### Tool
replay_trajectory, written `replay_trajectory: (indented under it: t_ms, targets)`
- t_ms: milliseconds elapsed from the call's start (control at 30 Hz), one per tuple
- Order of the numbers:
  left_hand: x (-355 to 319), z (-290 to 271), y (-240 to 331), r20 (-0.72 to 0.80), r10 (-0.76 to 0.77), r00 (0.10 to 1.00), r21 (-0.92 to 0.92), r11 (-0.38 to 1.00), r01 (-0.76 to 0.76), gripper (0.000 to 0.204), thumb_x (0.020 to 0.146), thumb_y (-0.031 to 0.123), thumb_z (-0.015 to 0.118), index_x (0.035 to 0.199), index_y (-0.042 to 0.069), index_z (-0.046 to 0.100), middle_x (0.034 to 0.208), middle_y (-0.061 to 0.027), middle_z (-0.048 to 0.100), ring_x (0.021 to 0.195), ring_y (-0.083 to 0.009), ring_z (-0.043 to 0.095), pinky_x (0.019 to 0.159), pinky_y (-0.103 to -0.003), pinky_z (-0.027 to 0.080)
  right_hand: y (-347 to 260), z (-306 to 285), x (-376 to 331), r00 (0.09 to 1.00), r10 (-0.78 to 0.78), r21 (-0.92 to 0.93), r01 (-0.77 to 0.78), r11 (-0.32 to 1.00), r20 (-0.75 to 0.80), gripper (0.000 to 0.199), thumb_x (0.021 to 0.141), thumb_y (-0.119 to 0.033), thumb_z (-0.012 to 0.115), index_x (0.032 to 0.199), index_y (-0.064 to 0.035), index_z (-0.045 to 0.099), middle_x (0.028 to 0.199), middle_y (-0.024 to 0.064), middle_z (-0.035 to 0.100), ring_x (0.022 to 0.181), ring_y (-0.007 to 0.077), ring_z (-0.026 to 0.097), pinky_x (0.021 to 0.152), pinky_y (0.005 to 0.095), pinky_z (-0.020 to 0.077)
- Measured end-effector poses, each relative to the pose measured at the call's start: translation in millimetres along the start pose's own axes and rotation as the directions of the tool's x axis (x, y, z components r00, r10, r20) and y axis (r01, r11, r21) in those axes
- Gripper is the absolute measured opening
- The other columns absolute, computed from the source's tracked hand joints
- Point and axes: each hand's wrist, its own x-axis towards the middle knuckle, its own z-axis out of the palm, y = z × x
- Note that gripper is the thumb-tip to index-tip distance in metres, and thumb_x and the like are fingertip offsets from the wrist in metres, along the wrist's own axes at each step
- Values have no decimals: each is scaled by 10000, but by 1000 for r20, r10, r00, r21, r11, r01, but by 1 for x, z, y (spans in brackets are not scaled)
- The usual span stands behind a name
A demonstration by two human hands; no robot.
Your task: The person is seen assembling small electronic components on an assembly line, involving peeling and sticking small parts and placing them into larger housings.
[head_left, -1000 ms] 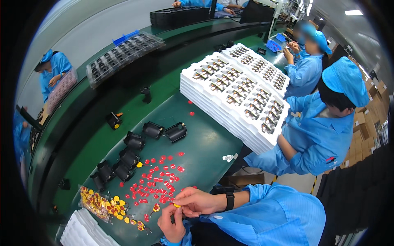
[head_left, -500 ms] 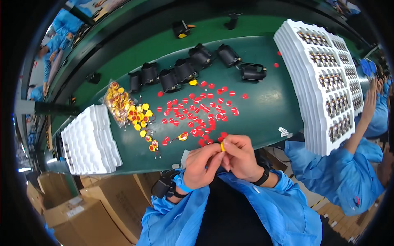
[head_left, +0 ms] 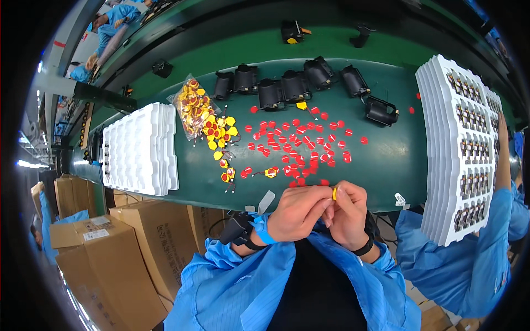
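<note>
Close to the front edge of the bench, my left hand point(head_left: 298, 214) and my right hand point(head_left: 349, 212) meet with fingers pinched together. Between their fingertips is a small yellow piece point(head_left: 334, 193), seen nearly edge-on and partly covered by the fingers. Just beyond lie many round red stickers point(head_left: 301, 144), spread over the green bench top. Left of these sits a loose pile of yellow hexagonal pieces with thin wires point(head_left: 218, 132), beside a clear bag point(head_left: 190, 105) of the same kind. One yellow piece with a red disc point(head_left: 270, 172) lies apart, nearer my left hand.
Black plastic housings point(head_left: 295, 85) stand in a row toward the back. White moulded trays are stacked at left point(head_left: 138, 146); another tray stack point(head_left: 464, 149) at right holds small metal parts. A co-worker's arm point(head_left: 502, 160) reaches behind it. Cardboard boxes point(head_left: 105, 265) stand lower left.
My view has swung, so the bench sits differently in the picture. Both hands still pinch the yellow piece. The co-worker's hand at right now touches the tray stack's far side.
</note>
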Motion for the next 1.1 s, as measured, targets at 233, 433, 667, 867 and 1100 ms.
replay_trajectory:
  t_ms: [233,433,667,867,1100]
  targets:
    - [24,-47,-9,134,202,970,613,752,-241,238,771,-5,624,1003,-52,594,720,-113,573,643,-266,606,599,-379,479,-25,2,12,982,186,152,-191,970,43,331,1036,-211,488,759,-30,492,547,50,429,441,145,389,424,272,287]
    - [65,-134,-36,229,-236,945,968,160,-194,209,750,106,652,880,-22,549,736,-122,618,699,-297,647,625,-387,484,-36,-18,17,942,-215,-6,221,975,-256,278,1029,-175,488,785,-42,482,617,45,434,481,122,379,423,255,302]
    - [107,-197,-31,301,-563,770,907,418,-49,316,890,287,628,993,-11,631,749,-225,665,739,-410,685,634,-465,543,-29,-44,20,899,-397,-304,332,893,-185,305,1040,-180,482,777,-27,454,612,65,452,475,130,414,405,247,325]
    - [142,-441,-118,-678,-85,730,727,65,683,518,847,424,675,1066,-39,597,1019,-300,678,978,-470,654,858,-524,535,-24,-41,27,901,-431,-443,369,817,-44,304,1029,-188,501,787,-9,459,602,119,487,459,181,475,408,261,381]
    - [108,-488,-190,-413,-280,867,835,264,483,489,741,302,814,1055,-8,602,1070,-257,681,1032,-440,642,875,-485,519,-22,-45,25,894,-440,-416,370,830,-82,265,1015,-165,516,829,25,509,636,141,539,477,198,512,439,278,423]
